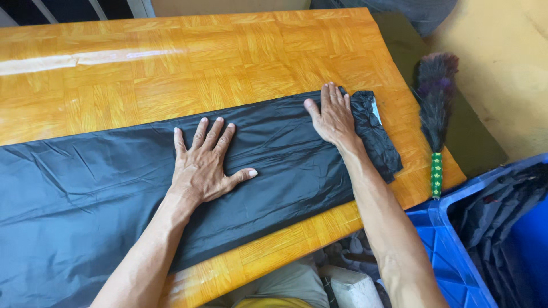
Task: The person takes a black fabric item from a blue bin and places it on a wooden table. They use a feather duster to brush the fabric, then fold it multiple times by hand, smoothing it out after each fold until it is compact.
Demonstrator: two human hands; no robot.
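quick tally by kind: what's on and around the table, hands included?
Hands: 2, left hand and right hand, both flat on the fabric
Black fabric sheet: 1
Wooden table: 1
Feather duster: 1
Blue plastic crate: 1
Total: 6

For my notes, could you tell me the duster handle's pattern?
Green with small yellow stars on the duster handle, clearest in the head view.
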